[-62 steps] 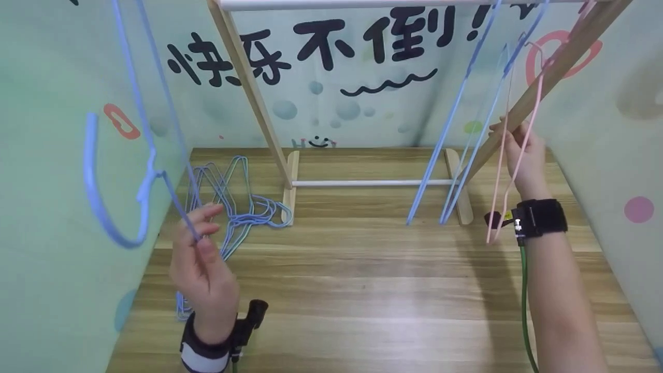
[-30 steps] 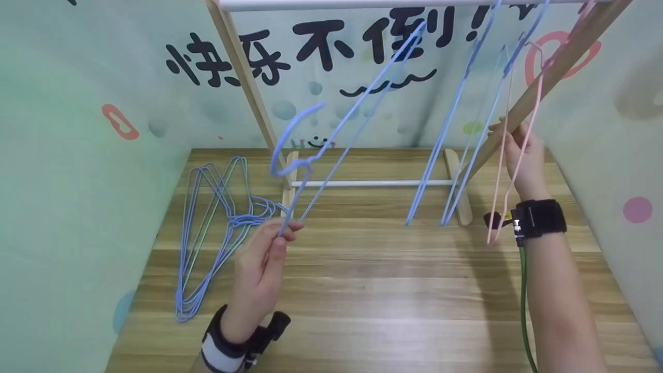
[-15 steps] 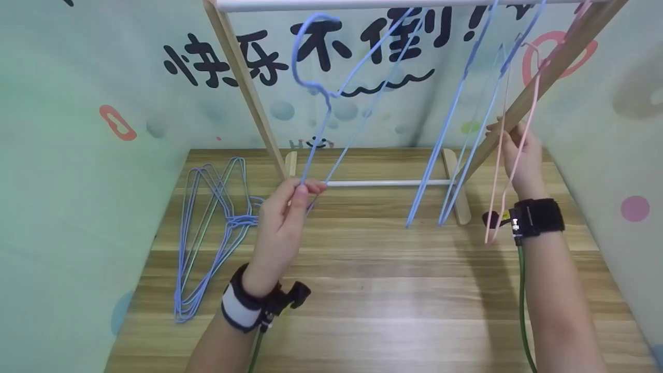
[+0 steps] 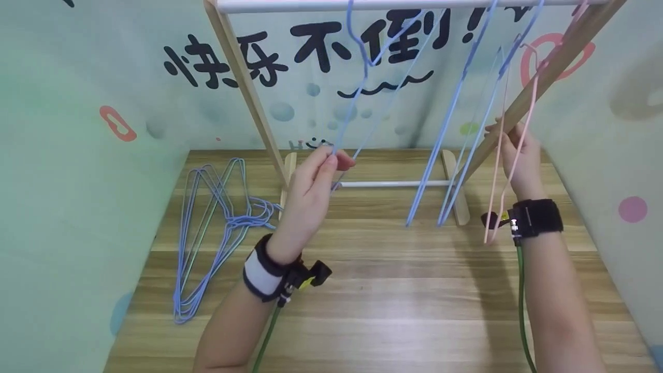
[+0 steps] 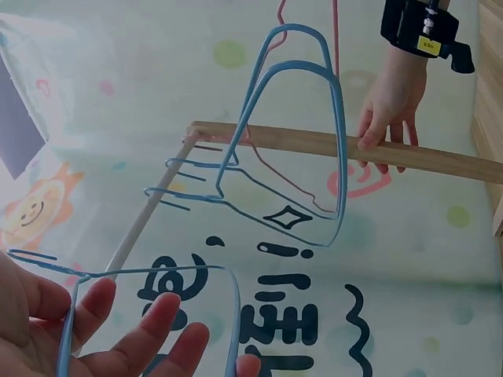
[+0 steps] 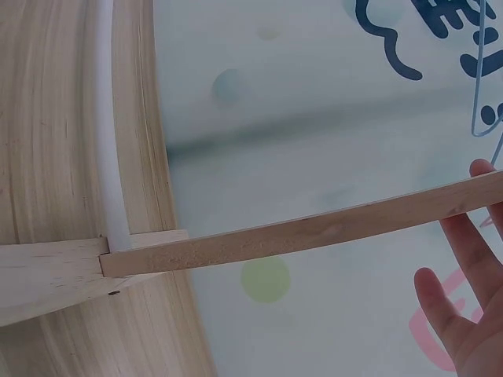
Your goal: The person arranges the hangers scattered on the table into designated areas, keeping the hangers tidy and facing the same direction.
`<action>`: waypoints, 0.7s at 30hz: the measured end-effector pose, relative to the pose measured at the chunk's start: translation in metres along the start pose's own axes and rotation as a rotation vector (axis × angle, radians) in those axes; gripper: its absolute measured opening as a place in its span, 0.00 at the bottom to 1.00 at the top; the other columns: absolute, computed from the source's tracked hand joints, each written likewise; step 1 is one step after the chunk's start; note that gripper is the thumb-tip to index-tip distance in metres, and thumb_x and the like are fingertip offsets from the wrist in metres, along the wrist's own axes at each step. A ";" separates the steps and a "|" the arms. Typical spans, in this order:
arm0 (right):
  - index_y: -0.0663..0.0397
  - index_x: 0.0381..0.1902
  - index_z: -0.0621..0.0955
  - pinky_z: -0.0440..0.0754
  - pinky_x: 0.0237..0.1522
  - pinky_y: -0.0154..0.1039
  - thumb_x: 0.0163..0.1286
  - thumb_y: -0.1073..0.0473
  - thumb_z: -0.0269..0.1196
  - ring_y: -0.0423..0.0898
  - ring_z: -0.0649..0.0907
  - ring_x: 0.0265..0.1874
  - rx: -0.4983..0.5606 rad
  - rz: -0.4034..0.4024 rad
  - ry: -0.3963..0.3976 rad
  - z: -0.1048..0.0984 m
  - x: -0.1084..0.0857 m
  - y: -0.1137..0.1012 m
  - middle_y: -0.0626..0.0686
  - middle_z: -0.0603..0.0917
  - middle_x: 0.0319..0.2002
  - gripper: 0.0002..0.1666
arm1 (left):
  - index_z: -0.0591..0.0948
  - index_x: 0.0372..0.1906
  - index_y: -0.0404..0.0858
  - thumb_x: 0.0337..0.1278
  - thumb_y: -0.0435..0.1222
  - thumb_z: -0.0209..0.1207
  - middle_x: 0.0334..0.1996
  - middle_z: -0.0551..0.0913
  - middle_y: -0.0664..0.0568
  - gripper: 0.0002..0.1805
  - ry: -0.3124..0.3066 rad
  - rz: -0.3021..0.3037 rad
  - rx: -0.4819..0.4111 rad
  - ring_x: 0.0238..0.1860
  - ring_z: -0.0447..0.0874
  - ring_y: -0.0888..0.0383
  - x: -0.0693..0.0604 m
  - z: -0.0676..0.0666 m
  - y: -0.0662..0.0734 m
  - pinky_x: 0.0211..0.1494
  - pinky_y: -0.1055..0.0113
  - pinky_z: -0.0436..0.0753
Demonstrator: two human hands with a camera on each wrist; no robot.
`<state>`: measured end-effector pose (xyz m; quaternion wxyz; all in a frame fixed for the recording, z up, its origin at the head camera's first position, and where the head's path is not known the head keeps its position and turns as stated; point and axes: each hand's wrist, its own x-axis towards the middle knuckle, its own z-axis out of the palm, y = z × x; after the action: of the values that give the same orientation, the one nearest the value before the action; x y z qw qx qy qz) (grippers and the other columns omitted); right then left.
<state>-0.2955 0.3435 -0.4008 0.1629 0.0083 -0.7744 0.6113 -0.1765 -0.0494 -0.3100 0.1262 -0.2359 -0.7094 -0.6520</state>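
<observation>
The left hand point(image 4: 309, 194), raised from the bottom edge to the centre of the frame, tilts up and rightward and pinches the wire of a blue hanger point(image 4: 366, 67) between thumb and fingers, the other fingers loosely parted. The right hand point(image 4: 524, 163), at right of centre, grips the rack's right post point(image 6: 314, 232), thumb on one side and fingers on the other.

The held hanger's hook is cut off by the top edge in the head view, so whether it touches the top rail point(image 4: 290, 6) cannot be told. In that view the right hand's fingers are partly hidden behind the post; the left wrist view cuts off part of the left hand.

The rack shows two posts, a top rail and one lower rail point(image 4: 388, 184), over two feet on the wooden tabletop point(image 4: 393, 311). Two hanging blue hangers point(image 4: 444, 129) and, as far as shows, one pink hanger point(image 4: 532, 98) are at right. At left lies a tangled pile of hangers point(image 4: 243, 221), mostly blue, too overlapped to count. Each wrist wears one strapped camera.
</observation>
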 end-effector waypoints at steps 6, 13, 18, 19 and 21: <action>0.48 0.59 0.77 0.64 0.64 0.43 0.74 0.57 0.55 0.52 0.75 0.58 -0.023 -0.023 0.008 0.001 0.001 0.002 0.54 0.80 0.55 0.18 | 0.76 0.39 0.25 0.72 0.26 0.39 0.39 0.80 0.40 0.14 -0.026 -0.014 -0.037 0.45 0.79 0.52 0.013 0.012 0.003 0.55 0.64 0.75; 0.50 0.58 0.78 0.63 0.64 0.43 0.72 0.60 0.57 0.53 0.76 0.57 0.093 -0.027 0.011 0.002 0.000 0.003 0.54 0.82 0.50 0.18 | 0.76 0.41 0.24 0.72 0.27 0.40 0.39 0.79 0.36 0.14 -0.042 -0.056 -0.057 0.44 0.78 0.49 0.025 0.028 0.003 0.51 0.66 0.77; 0.49 0.58 0.78 0.64 0.64 0.43 0.71 0.59 0.58 0.53 0.75 0.57 0.089 -0.021 0.011 0.002 0.001 0.002 0.57 0.81 0.52 0.18 | 0.77 0.40 0.26 0.72 0.27 0.42 0.37 0.80 0.41 0.12 -0.050 -0.075 -0.029 0.44 0.79 0.52 0.032 0.038 0.001 0.53 0.67 0.76; 0.49 0.58 0.78 0.64 0.64 0.43 0.71 0.59 0.58 0.53 0.75 0.57 0.083 -0.020 0.010 0.002 0.001 0.002 0.57 0.81 0.52 0.18 | 0.77 0.40 0.27 0.72 0.27 0.42 0.37 0.81 0.42 0.12 -0.050 -0.081 -0.024 0.43 0.79 0.53 0.033 0.039 0.001 0.53 0.68 0.76; 0.48 0.59 0.78 0.63 0.64 0.43 0.72 0.59 0.57 0.54 0.74 0.58 0.061 -0.015 0.010 0.002 0.001 0.002 0.57 0.80 0.53 0.18 | 0.77 0.40 0.28 0.72 0.27 0.43 0.36 0.81 0.43 0.12 -0.051 -0.093 -0.020 0.43 0.79 0.53 0.035 0.042 0.000 0.53 0.67 0.76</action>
<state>-0.2972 0.3424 -0.4025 0.1708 0.0161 -0.7546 0.6333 -0.2014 -0.0019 -0.2980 0.0753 -0.2204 -0.7162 -0.6579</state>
